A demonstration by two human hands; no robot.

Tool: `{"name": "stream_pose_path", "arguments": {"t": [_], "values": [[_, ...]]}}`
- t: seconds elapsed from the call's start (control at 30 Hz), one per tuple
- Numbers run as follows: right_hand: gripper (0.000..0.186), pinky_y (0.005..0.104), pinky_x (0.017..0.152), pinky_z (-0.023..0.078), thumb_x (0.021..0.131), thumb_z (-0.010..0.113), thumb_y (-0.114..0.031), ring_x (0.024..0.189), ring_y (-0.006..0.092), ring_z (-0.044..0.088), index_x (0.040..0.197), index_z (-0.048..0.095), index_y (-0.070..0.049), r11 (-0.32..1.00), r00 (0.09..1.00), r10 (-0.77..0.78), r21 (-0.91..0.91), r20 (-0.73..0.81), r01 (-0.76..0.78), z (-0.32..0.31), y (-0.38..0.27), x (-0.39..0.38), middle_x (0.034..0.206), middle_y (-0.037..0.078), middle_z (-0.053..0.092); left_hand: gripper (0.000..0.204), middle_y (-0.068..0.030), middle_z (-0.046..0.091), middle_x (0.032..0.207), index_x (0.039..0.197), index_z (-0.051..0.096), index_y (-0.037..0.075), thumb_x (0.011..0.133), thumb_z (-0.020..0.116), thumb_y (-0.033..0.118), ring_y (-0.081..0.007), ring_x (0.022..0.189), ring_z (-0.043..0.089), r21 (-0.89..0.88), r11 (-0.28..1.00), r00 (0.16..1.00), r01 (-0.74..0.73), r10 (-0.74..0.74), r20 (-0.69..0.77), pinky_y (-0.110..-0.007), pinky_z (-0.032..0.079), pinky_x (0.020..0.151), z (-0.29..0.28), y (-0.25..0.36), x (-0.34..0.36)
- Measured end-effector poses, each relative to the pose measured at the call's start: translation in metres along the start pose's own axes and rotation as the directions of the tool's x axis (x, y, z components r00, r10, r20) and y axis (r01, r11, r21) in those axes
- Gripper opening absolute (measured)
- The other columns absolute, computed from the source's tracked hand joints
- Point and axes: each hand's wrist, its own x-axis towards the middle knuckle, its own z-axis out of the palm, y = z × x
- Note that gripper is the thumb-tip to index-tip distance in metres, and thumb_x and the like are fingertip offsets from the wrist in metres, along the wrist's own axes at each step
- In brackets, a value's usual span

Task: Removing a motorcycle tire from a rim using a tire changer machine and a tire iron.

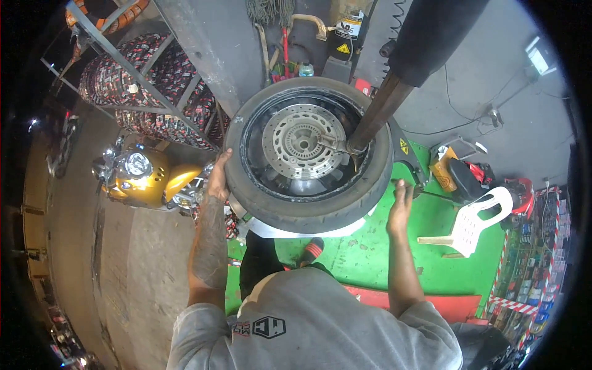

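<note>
A motorcycle wheel [303, 180] with a black tire lies flat in front of me, a slotted brake disc [275, 137] at its centre. My left hand [217, 179] is closed against the tire's left edge, its fingers partly hidden by the tire. Just off the right edge is my right hand [399, 208], fingers stretched out with a gap to the rubber. A thin dark rod [441, 197] runs out to the right beside that hand; whether they touch I cannot tell. From above, the tire changer's metal post [385, 111] slants down, its hooked head [354, 155] at the rim's right inner side.
A rack of wrapped tires [132, 80] and a yellow motorcycle [148, 179] stand at left. At right are a white plastic chair [472, 225] and a cardboard box [443, 169]. Hand tools and a bottle [305, 69] sit behind the wheel. The floor underfoot is a green platform [351, 259].
</note>
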Motion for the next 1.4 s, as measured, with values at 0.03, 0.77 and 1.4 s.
{"name": "stream_pose_path", "arguments": {"t": [0.03,0.77,1.4], "values": [[0.07,0.0415,0.11,0.032,0.095,0.051,-0.056,0.124,0.0279,0.048,0.132,0.049,0.003,0.999,0.999,-0.033,0.035,-0.008,0.034,0.0,-0.003,0.016,0.127,0.017,0.055,0.068,-0.015,0.055,0.132,0.14,0.045,0.006,0.087,0.066,0.043,-0.031,0.122,0.052,0.002,1.0,1.0,-0.007,0.007,-0.002,-0.047,0.04,0.105,-0.001,-0.001,-0.002],[0.096,0.0429,0.114,0.029,0.083,0.054,-0.071,0.136,0.0314,0.042,0.15,0.035,-0.005,0.931,0.762,0.292,0.012,0.578,-0.366,0.046,-0.006,0.199,0.148,0.016,0.044,0.101,-0.0176,0.033,0.15,0.156,0.008,0.016,0.084,0.071,0.05,-0.037,0.134,0.04,0.012,0.998,0.991,-0.068,0.069,-0.111,-0.056,0.045,0.096,0.023,-0.041,-0.075],[0.085,0.0392,0.111,0.032,0.091,0.055,-0.059,0.132,0.0297,0.043,0.149,0.031,-0.002,0.955,0.955,0.189,0.183,0.23,-0.233,0.05,-0.052,0.058,0.148,0.018,0.04,0.087,-0.0184,0.04,0.148,0.15,0.028,0.005,0.086,0.07,0.046,-0.0349,0.132,0.044,-0.084,0.992,0.989,-0.096,0.086,-0.118,-0.052,0.036,0.109,0.038,0.001,-0.064]]}}
